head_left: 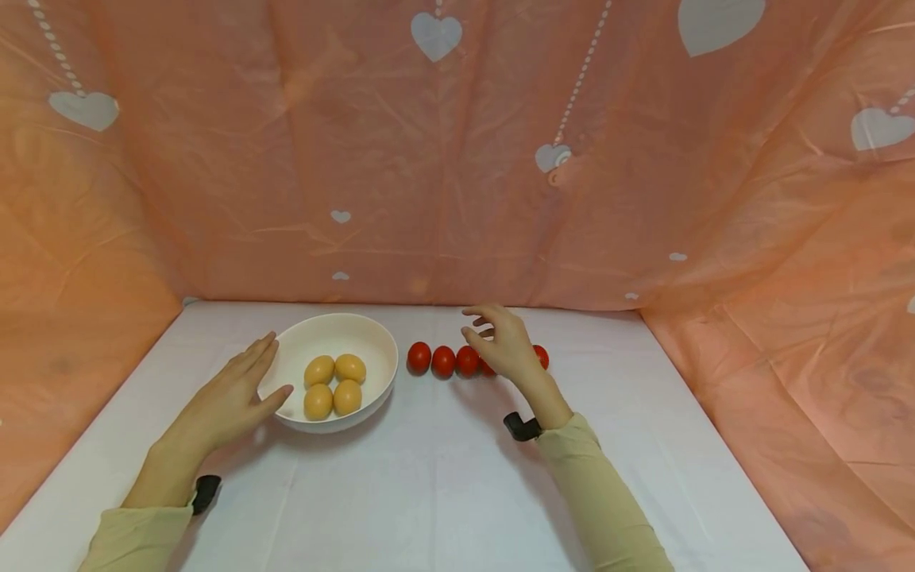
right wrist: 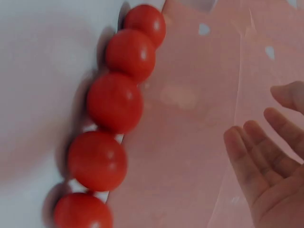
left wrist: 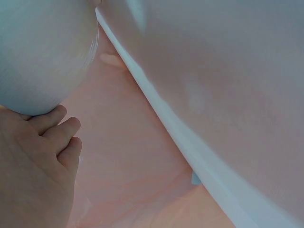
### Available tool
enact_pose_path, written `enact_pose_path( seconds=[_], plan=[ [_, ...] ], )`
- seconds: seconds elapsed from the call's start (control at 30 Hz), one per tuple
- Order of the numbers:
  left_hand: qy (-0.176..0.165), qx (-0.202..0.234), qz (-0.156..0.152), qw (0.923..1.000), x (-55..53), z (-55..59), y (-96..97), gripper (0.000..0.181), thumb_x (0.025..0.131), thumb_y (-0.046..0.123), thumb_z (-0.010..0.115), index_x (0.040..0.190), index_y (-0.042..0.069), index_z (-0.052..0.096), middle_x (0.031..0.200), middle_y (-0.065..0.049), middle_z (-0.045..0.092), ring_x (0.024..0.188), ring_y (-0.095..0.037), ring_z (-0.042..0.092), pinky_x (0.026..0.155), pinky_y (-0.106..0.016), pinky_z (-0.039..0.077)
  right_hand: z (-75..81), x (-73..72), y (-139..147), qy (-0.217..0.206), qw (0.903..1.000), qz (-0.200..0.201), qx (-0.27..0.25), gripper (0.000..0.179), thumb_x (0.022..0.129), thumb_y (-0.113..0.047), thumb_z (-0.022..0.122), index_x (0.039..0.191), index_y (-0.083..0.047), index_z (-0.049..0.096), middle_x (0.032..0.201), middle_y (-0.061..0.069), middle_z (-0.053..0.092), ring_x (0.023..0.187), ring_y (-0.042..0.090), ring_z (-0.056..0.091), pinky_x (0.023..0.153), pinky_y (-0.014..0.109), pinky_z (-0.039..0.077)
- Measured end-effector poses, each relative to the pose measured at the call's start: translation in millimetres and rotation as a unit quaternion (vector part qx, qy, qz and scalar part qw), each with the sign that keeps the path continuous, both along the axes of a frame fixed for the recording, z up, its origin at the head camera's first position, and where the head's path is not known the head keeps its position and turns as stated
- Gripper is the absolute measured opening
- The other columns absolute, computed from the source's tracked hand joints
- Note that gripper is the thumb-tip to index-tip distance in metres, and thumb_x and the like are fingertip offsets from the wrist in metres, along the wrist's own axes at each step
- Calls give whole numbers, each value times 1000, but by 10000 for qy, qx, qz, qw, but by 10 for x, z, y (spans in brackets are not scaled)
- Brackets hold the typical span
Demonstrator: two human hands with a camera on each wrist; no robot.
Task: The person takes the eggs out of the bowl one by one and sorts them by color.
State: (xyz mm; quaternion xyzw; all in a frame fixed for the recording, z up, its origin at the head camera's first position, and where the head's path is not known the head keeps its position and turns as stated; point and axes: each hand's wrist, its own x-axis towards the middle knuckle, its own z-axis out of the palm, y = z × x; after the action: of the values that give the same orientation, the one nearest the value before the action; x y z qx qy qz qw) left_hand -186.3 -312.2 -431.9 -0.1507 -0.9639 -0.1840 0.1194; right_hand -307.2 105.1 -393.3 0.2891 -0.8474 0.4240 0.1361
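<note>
red tomatoes [head_left: 443,362] | yellow ovals [head_left: 318,403] | white bowl [head_left: 377,349] | orange drape [head_left: 357,143], pale hearts [head_left: 436,36]

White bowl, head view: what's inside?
Four yellow egg-shaped items lie inside the white bowl. The patches of floor directly under them are covered, and the left hand hides part of the rim.

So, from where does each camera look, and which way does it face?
Head: worn on the head, faces forward and down; left hand, right hand, sleeves show.
Left wrist: worn there, faces the bowl from outside; left hand shows.
Right wrist: worn there, faces the red tomatoes; right hand shows.
Head and right wrist share the red tomatoes.
</note>
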Motion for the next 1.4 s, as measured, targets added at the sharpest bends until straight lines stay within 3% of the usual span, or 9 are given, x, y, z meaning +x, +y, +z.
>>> enact_pose_path(
  seconds=[0.27, 0.57, 0.73, 1.0, 1.2, 1.4],
  plan=[
    [11, 6, 18, 10000, 2, 2, -3, 84, 101, 40, 65, 156, -14, 31, 165, -30, 27, 150, -51, 30, 127, -56, 20, 110, 46, -370, 284, 9905, 1113, 758, 31, 96, -8, 72, 126, 0, 69, 128, 15, 67, 104, 33, 70, 87, 39, 63],
    [-19, -39, 45, 10000, 6, 10, 10, 84, 101, 41, 64, 156, -14, 31, 165, -30, 28, 149, -51, 30, 127, -55, 21, 197, 83, -749, 531, 9638, 1828, 1865, 33, 98, -14, 71, 129, -4, 69, 130, 10, 67, 105, 23, 69, 89, 29, 58],
    [18, -21, 32, 10000, 5, 7, 7, 84, 101, 41, 64, 156, -13, 30, 165, -30, 28, 149, -51, 30, 127, -55, 21, 182, 74, -950, 465, 9480, 2229, 2226, 33, 98, -13, 72, 130, -3, 69, 130, 10, 66, 101, 22, 70, 83, 22, 59],
    [133, -17, 19, 9999, 2, 7, 1, 83, 101, 40, 64, 155, -14, 32, 165, -30, 29, 148, -52, 32, 128, -53, 21, 147, 30, -1220, 191, 9267, 2490, 2809, 36, 98, -12, 72, 133, -5, 68, 134, 8, 65, 105, 20, 69, 81, 10, 53],
    [9, -12, 43, 10000, 1, 22, 10, 84, 102, 41, 64, 156, -14, 31, 165, -30, 28, 149, -51, 31, 126, -56, 22, 104, -68, -1358, 247, 9112, 2755, 3053, 35, 97, -9, 72, 132, -5, 69, 133, 10, 66, 104, 21, 69, 83, 13, 53],
    [-86, 5, 58, 9999, 3, 23, 10, 84, 102, 41, 64, 156, -13, 30, 166, -29, 27, 150, -51, 30, 126, -57, 22, 94, -130, -1462, -81, 9001, 2905, 3246, 35, 98, -12, 73, 133, -7, 70, 132, 9, 66, 106, 22, 68, 87, 15, 51]
  ],
)
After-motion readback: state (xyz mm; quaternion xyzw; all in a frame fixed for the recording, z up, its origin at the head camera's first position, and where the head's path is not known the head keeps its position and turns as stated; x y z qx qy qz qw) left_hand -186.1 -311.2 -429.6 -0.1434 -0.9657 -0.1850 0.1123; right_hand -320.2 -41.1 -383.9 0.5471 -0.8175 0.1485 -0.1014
